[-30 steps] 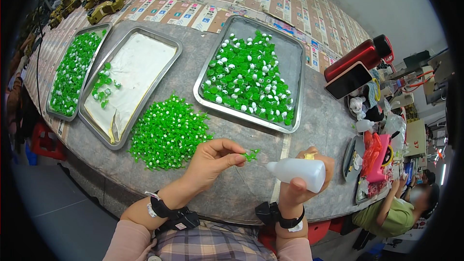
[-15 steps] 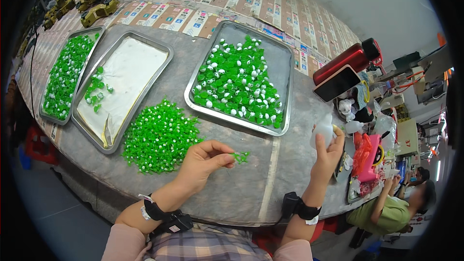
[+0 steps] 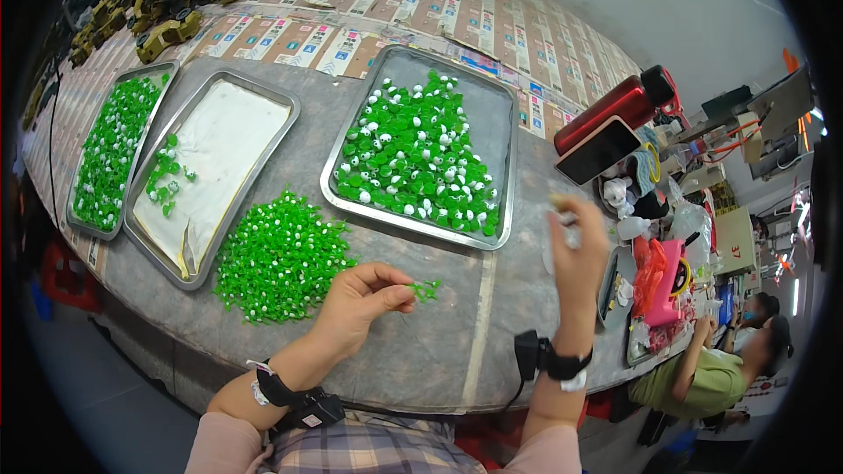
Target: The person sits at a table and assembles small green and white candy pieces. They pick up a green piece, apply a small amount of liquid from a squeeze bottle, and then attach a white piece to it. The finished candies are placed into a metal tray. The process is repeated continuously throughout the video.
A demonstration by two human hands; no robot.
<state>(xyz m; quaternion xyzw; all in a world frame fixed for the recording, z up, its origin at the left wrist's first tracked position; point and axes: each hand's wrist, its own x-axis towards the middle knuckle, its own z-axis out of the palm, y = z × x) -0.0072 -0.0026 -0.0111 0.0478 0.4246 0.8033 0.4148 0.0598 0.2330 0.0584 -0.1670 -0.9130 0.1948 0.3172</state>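
My left hand [image 3: 367, 298] is closed in a pinch, thumb against forefinger. Between its fingertips sits a small branching green plastic piece [image 3: 427, 290], held above the table. My right hand [image 3: 580, 250] is raised over the table at the right, blurred by motion. Its fingers curl around a whitish squeeze bottle [image 3: 569, 235], of which only smeared parts show. Beside my left hand lies a heap of small green pieces with white dots [image 3: 283, 254]. Beyond it, a metal tray [image 3: 420, 226] holds many green pieces with white, eyeball-like balls.
A paper-lined tray [image 3: 230, 123] with a few green pieces stands at the left, next to a narrower full tray [image 3: 114, 235]. A red bottle [image 3: 601, 114], a phone [image 3: 597, 151] and clutter line the right. Yellow toy vehicles [image 3: 171, 35] are piled far left. Another person [image 3: 702, 377] sits at right.
My right hand has turned and tipped the squeeze bottle, which stood upright in it before. My left hand keeps its pinch on the green piece. The whole view has shifted slightly.
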